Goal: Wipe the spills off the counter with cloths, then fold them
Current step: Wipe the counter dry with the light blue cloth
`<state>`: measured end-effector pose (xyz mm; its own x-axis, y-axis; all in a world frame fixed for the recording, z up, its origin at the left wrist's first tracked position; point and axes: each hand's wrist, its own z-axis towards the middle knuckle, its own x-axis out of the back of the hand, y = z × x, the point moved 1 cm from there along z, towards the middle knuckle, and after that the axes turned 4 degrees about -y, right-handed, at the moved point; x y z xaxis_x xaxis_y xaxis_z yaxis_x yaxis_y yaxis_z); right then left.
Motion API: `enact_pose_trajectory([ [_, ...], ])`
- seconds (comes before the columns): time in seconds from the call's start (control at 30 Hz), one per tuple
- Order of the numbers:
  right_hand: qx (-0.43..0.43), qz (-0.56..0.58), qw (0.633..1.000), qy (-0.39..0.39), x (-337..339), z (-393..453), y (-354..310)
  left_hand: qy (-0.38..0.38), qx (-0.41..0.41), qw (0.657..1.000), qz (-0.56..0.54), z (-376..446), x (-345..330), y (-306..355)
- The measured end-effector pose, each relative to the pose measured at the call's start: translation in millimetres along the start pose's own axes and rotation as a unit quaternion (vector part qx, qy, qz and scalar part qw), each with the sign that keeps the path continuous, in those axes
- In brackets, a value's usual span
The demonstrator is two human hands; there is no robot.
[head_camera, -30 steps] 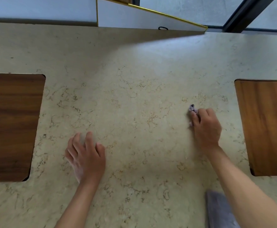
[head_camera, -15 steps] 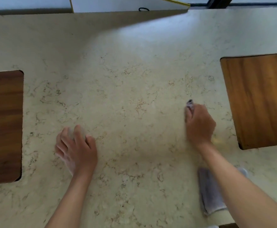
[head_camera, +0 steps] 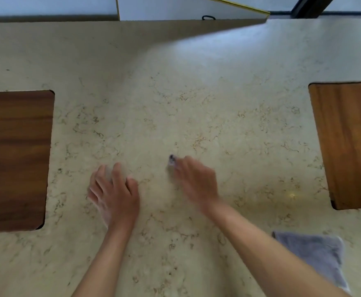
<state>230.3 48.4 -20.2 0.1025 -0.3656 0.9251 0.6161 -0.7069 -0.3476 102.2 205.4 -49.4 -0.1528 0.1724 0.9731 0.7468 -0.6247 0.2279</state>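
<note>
On counter (head_camera: 196,82): two hands, two cloths.

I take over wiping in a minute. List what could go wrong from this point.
1. The right hand shows only a scrap of cloth at its fingertips, so bare fingers may smear the counter.
2. The grey cloth lies at the near edge beside the right forearm, which might push it off.

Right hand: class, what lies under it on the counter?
A scrap of grey-purple cloth pokes out past the fingers of the right hand. The rest is covered, and the hand is blurred.
</note>
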Motion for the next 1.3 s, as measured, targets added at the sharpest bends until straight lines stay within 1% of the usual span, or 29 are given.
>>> enact_pose_trajectory([
  [0.07, -0.145, -0.047, 0.986, 0.073, 23, 23, 72, 0.002, 0.002, 1.0, 0.003, 0, -1, 1],
  [0.13, -0.266, -0.075, 0.954, 0.115, 41, 41, 117, 0.009, 0.001, 1.0, 0.011, 0, -3, 2],
  [0.2, -0.307, -0.07, 0.941, 0.122, 35, 61, 114, 0.01, 0.001, 1.0, 0.018, 0, -3, 2],
  [0.23, -0.299, -0.065, 0.944, 0.123, 28, 74, 95, 0.002, 0.001, 1.0, 0.019, 0, -2, 3],
  [0.27, -0.271, -0.062, 0.954, 0.115, 17, 87, 72, -0.008, 0.0, 1.0, 0.017, -1, -1, 3],
  [0.33, -0.155, -0.043, 0.982, 0.099, -16, 103, 11, -0.019, 0.005, 1.0, -0.005, 0, 2, 4],
  [0.4, -0.001, 0.011, 0.999, 0.05, -43, 88, -58, 0.002, 0.027, 0.995, -0.095, 1, 6, 2],
  [0.43, 0.085, 0.035, 0.996, 0.017, -51, 70, -85, 0.024, 0.035, 0.985, -0.165, 1, 9, -2],
  [0.47, 0.163, 0.059, 0.984, -0.032, -52, 48, -103, 0.04, 0.035, 0.97, -0.236, 0, 13, -7],
  [0.53, 0.3, 0.072, 0.944, -0.119, -49, 16, -108, 0.034, 0.028, 0.941, -0.334, -5, 21, -21],
  [0.6, 0.423, 0.005, 0.889, -0.174, -43, 33, -85, 0.008, 0.042, 0.928, -0.371, -7, 29, -34],
  [0.63, 0.441, -0.032, 0.881, -0.168, -40, 57, -72, -0.008, 0.053, 0.927, -0.371, -8, 31, -39],
  [0.67, 0.414, -0.059, 0.897, -0.146, -39, 87, -59, -0.023, 0.063, 0.93, -0.362, -8, 32, -42],
  [0.7, 0.352, -0.084, 0.927, -0.096, -31, 118, -47, -0.037, 0.071, 0.932, -0.352, -8, 32, -45],
  [0.73, 0.264, -0.099, 0.959, -0.04, -21, 145, -37, -0.047, 0.076, 0.934, -0.345, -8, 32, -46],
  [0.77, 0.192, -0.089, 0.977, -0.02, -15, 159, -32, -0.05, 0.078, 0.935, -0.343, -9, 33, -46],
  [0.8, 0.163, -0.071, 0.983, -0.033, -15, 158, -31, -0.047, 0.075, 0.935, -0.344, -9, 33, -45],
  [0.83, 0.163, -0.043, 0.984, -0.048, -17, 144, -38, -0.04, 0.071, 0.935, -0.345, -9, 33, -44],
  [0.9, 0.226, 0.018, 0.967, -0.114, -18, 84, -55, -0.018, 0.065, 0.942, -0.329, -7, 30, -43],
  [0.93, 0.271, 0.063, 0.948, -0.153, -21, 44, -58, -0.007, 0.055, 0.949, -0.309, -6, 27, -42],
  [0.97, 0.332, 0.094, 0.919, -0.193, -20, 3, -63, 0.004, 0.042, 0.957, -0.286, -5, 24, -41],
  [1.0, 0.392, 0.097, 0.89, -0.21, -16, -28, -64, 0.014, 0.028, 0.964, -0.263, -4, 21, -40],
  [1.07, 0.473, 0.103, 0.844, -0.23, -14, -37, -55, 0.026, 0.002, 0.976, -0.215, -5, 17, -39],
  [1.1, 0.474, 0.09, 0.842, -0.24, -9, -20, -52, 0.025, -0.002, 0.982, -0.188, -5, 16, -37],
  [1.17, 0.363, 0.065, 0.901, -0.228, -6, 37, -31, 0.008, 0.008, 0.99, -0.14, -5, 16, -34],
  [1.2, 0.304, 0.036, 0.936, -0.175, -1, 70, -17, -0.001, 0.014, 0.992, -0.122, -5, 15, -34],
  [1.23, 0.252, -0.004, 0.96, -0.12, 2, 101, -1, -0.007, 0.016, 0.994, -0.11, -6, 16, -34],
  [1.27, 0.206, -0.037, 0.976, -0.064, 9, 121, 11, -0.011, 0.016, 0.995, -0.101, -6, 16, -34],
  [1.3, 0.187, -0.058, 0.98, -0.026, 6, 128, 23, -0.013, 0.017, 0.995, -0.095, -5, 15, -33],
])
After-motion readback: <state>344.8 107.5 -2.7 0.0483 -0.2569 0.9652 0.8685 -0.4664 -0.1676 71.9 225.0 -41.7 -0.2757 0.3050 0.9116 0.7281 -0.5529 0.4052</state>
